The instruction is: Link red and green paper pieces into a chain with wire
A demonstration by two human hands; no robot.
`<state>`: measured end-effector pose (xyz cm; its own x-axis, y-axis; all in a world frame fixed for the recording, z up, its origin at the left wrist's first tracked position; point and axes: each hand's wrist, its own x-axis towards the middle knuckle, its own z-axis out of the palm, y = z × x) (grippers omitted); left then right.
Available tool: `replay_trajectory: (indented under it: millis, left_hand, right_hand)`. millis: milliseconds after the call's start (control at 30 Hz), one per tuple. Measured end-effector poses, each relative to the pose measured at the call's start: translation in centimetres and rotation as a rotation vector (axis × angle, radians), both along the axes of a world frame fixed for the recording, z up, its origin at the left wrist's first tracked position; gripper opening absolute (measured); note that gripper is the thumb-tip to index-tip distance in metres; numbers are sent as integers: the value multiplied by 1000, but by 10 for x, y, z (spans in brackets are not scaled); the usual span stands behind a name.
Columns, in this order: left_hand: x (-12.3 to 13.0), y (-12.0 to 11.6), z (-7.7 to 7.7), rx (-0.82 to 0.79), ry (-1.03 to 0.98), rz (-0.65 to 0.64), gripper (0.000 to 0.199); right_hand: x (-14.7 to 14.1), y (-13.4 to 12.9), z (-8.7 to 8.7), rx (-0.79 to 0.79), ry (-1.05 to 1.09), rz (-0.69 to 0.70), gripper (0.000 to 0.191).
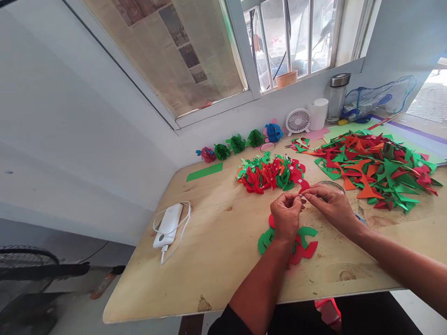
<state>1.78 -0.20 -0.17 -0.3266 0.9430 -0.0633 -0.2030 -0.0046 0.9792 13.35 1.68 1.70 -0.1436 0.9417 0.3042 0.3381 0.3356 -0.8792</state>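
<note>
Item, left hand (286,216): its fingers are closing in a pinch at the lower end of a red curved paper piece (303,185). Item, right hand (331,204): its fingers are pinching the same piece from the other side, the tips of both hands meeting. Item, a small pale spot at those tips: I am not making out whether it is glue, tape or paper.

Location: I am holding the piece just above the bench (216,260), in front of a pile of red and green shaped pieces (263,177), several bearing pale patches.

Nearby stock: flat green cut-outs (266,241) and red cut-outs (310,250) are lying around my left forearm; a round clear rim (332,185) is showing behind my right hand; a large heap of paper offcuts (372,163) is spreading beyond it.

Rear row: folded paper ornaments (237,144), a small white fan (298,122), a white cylinder (318,114) and a lidded bottle (335,100) are standing along the wall. Far side: a green paper strip (205,172) and a white power bank (170,224) with its cable are lying apart from the work.

Step, by my judgement: I am doing close fingertip work on one end of a single piece. Requirement, by my judgement: the handling is calling for a light, steady pinch from both hands, the paper's edges being aligned without creasing or tearing.
</note>
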Motion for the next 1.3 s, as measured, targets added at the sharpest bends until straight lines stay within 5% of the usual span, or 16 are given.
replay_trajectory:
  millis: [400, 933, 1300]
  left_hand:
    - [-1, -1, 4, -21, -32, -26, 14]
    - [-2, -3, 6, -2, -80, -103, 18]
    - [-3, -3, -1, 25, 11, -127, 17]
  right_hand:
    - [2, 2, -5, 87, -70, -24, 16]
    - [4, 1, 5, -369, 269, 49, 34]
    - [6, 5, -5, -474, 403, 155, 32]
